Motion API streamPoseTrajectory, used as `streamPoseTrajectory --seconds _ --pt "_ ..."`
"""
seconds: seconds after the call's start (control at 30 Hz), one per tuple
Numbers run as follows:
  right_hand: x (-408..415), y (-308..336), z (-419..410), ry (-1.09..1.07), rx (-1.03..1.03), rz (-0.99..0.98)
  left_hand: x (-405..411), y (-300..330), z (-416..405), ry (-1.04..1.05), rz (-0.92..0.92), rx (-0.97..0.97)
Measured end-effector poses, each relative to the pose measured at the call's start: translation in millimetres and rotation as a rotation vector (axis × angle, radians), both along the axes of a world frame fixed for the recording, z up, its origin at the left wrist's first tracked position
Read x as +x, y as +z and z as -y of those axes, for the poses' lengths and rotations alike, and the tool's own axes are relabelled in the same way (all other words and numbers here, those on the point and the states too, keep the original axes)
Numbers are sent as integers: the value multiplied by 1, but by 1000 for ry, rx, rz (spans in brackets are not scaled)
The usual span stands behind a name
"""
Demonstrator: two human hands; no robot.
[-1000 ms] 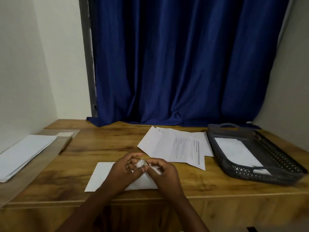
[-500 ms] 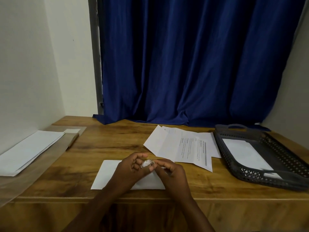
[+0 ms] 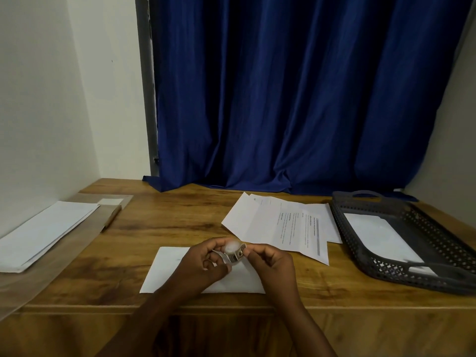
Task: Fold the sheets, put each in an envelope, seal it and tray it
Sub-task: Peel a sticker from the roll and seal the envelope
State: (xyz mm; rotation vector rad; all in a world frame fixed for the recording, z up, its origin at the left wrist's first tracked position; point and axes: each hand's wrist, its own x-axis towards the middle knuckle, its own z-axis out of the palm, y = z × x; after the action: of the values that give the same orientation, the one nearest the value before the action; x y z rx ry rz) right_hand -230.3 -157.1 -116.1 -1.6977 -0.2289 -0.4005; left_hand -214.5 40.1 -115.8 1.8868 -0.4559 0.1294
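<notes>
A white envelope (image 3: pixel 167 269) lies flat on the wooden table near its front edge. Just above it, both hands hold a small whitish tape roll in a clear dispenser (image 3: pixel 233 249). My left hand (image 3: pixel 203 265) grips it from the left with thumb and fingers. My right hand (image 3: pixel 273 264) pinches its right end. Printed sheets (image 3: pixel 283 222), partly folded, lie behind the hands. At the right stands a dark grey mesh tray (image 3: pixel 412 282) with one white envelope (image 3: pixel 378 233) inside.
A stack of white envelopes (image 3: pixel 43 228) rests on a clear plastic sleeve (image 3: pixel 85 243) at the table's left side, beside the wall. A blue curtain (image 3: pixel 283 99) hangs behind the table and drapes onto its back edge.
Both hands have risen slightly above the envelope and moved a little apart, so more of the tape roll shows. The view has shifted a bit to the left.
</notes>
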Motion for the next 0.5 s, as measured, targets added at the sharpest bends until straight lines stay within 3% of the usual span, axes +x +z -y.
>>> streamPoseTrajectory --seconds 0.5 --pt "-5 5 -1 16 42 19 1 3 1 -33 -33 -89"
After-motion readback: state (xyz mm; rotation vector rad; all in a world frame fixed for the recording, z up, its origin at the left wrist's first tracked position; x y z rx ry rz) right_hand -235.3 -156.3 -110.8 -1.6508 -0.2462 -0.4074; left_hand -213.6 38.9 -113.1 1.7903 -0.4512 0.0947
